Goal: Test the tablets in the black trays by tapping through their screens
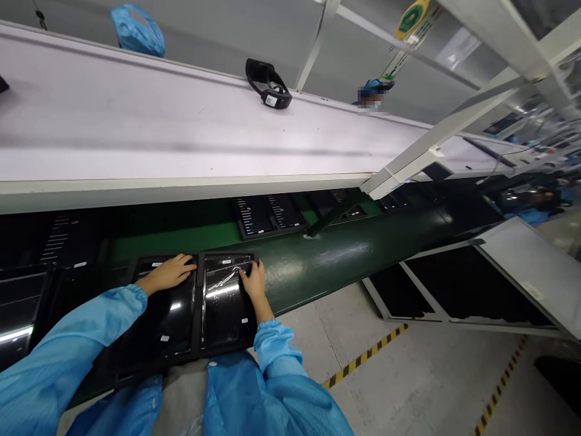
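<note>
A black two-compartment tray [198, 315] lies in front of me, with a glossy dark screen panel on each side of its divider. My left hand [167, 274] rests over the top of the left panel [167, 321], fingers stretched toward the divider. At the upper right corner of the right panel [224, 309] is my right hand [255, 283]; its thumb lies on the panel's face and its fingers are at the outer edge. Clear, wrinkled film covers the right panel, and small white labels show on both panels.
Behind the tray runs a green conveyor belt [177, 239] carrying another black tray [270, 218]. More dark panels [20, 309] lie at left. Above are a white shelf [181, 133] and a black headset-like device [272, 91]. A white-framed rack [454, 284] stands at right.
</note>
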Available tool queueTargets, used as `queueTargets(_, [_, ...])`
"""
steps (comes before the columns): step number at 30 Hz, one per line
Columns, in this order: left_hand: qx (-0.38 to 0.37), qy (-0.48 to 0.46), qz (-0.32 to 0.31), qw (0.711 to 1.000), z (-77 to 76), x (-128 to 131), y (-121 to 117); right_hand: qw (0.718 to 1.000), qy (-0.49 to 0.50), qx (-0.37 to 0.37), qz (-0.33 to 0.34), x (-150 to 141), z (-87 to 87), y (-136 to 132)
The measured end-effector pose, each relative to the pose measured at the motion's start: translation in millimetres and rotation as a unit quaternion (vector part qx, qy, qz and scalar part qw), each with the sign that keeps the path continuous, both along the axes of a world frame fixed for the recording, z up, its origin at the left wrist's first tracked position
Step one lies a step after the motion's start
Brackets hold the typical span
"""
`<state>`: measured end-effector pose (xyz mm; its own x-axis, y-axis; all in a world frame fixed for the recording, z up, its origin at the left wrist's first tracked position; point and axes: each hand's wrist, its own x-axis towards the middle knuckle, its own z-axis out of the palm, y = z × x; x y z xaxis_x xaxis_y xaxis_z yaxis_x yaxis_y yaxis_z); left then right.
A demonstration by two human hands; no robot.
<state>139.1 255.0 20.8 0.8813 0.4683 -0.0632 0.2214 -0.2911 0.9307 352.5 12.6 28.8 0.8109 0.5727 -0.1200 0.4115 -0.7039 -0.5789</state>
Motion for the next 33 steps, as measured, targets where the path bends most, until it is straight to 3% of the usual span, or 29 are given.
queueTargets(2, [0.023,0.015,-0.005,1.000,-1.6,-13.5,-7.5,1.000,-0.014,-0.001,0.006,-3.1,0.9,0.5])
queueTargets(4, [0.093,0.052,-0.011,0.994,-6.1,-35.9,-24.8,0.999,-0.037,-0.009,0.010,-9.8,1.0,-0.4])
queueTargets(8, [0.259,0.152,0.000,0.954,-22.9,-102.0,-83.9,0.994,-0.094,-0.054,0.008,-37.9,-2.5,-13.5])
queueTargets(12, [0.340,0.210,0.161,0.902,-37.4,-175.6,-142.3,0.987,-0.124,-0.097,0.033,-89.1,-12.6,-43.5])
queueTargets(14, [0.329,0.238,0.246,0.880,-39.8,-203.0,-159.9,0.984,-0.120,-0.104,0.081,-118.5,-18.5,-59.0])
queueTargets(16, [0.298,0.256,0.286,0.874,-41.2,-219.3,-168.1,0.980,-0.102,-0.108,0.136,-143.8,-22.7,-70.1])
queueTargets(19, [0.256,0.258,0.293,0.885,-46.8,-224.5,-168.4,0.976,-0.083,-0.114,0.165,-166.4,-23.6,-74.5])
queueTargets(26, [0.189,0.165,0.358,0.899,-70.2,-215.3,-162.8,0.983,-0.097,-0.115,0.105,-178.1,-20.6,-54.3])
queueTargets(33, [0.097,0.125,0.395,0.905,-74.6,-217.5,-163.4,0.984,-0.110,-0.108,0.095,-182.3,-32.9,-48.4])
